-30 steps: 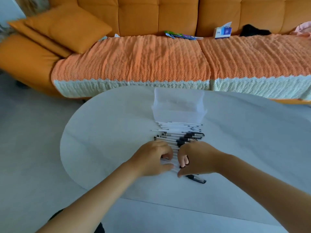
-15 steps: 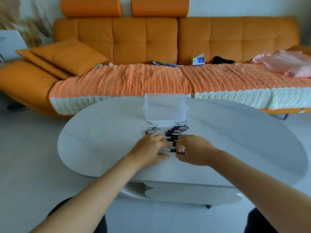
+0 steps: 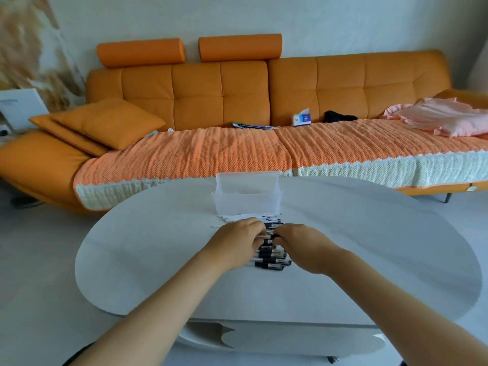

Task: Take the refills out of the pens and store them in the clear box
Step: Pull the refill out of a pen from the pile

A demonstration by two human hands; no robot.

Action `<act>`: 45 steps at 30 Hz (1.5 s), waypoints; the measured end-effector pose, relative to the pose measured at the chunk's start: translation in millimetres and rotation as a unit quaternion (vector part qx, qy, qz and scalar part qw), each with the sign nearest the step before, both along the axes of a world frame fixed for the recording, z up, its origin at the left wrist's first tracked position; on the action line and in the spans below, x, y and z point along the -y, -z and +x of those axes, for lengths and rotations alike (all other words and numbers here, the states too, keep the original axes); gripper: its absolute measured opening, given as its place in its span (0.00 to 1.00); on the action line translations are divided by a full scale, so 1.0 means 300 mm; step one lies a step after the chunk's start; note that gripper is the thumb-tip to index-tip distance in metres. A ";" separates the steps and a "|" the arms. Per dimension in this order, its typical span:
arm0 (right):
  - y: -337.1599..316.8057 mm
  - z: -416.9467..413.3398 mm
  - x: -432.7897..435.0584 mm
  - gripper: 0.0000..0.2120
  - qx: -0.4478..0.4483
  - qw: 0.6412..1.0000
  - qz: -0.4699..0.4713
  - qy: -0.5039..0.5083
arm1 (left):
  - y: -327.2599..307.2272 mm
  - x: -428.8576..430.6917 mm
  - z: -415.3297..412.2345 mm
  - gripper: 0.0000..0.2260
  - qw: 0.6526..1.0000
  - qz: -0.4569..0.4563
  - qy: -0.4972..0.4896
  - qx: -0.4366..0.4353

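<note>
Both hands meet over the middle of a white oval desk [image 3: 369, 247], knuckles up and fingers curled inward toward each other. The left hand [image 3: 237, 245] closes its fingertips on the pale barrel of one pen [image 3: 268, 236]. The right hand [image 3: 303, 247] pinches the same pen's black end, so it is held between the two hands just above the others. The picture is soft here, and I cannot tell whether the pen has come apart.

Under and in front of the hands lies a row of pens [image 3: 272, 258] with black caps, side by side across the desk, the nearest one just clear of the wrists. Beyond the knuckles is a small bunch of thin white refills [image 3: 248, 216] lying flat on the desk, just in front of the clear box [image 3: 247, 198]. The box stands upright at the far edge with its lid tipped back. What is inside cannot be made out.

Behind the desk runs an orange sofa [image 3: 237, 96] with a knitted orange throw [image 3: 211, 151] over the seat. On it are a cushion [image 3: 111, 122], a tissue box [image 3: 302, 120] and a pink cloth [image 3: 443, 117].
</note>
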State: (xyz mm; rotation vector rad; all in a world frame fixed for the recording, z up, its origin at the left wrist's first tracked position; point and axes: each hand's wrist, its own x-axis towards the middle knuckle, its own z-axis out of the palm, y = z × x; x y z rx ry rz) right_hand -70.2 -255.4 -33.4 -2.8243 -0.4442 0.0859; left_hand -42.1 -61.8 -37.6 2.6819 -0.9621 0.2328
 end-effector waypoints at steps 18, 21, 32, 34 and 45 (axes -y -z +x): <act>0.114 0.185 -0.021 0.13 0.030 0.999 -0.017 -0.028 | 0.127 -0.023 0.200 0.06 0.997 -0.076 0.003 -0.017; 0.119 0.183 -0.025 0.14 0.033 0.999 -0.031 -0.021 | 0.124 -0.022 0.207 0.07 0.997 -0.069 0.006 -0.026; 0.066 0.148 -0.001 0.14 0.099 0.994 -0.033 -0.036 | 0.089 -0.004 0.185 0.06 0.998 -0.056 0.018 0.019; 0.053 0.152 0.010 0.14 0.074 0.997 0.026 -0.026 | 0.088 0.000 0.182 0.05 0.996 -0.066 0.030 0.055; 0.054 0.153 0.014 0.13 0.080 0.995 -0.044 -0.033 | 0.121 0.010 0.182 0.05 0.994 -0.095 0.059 0.019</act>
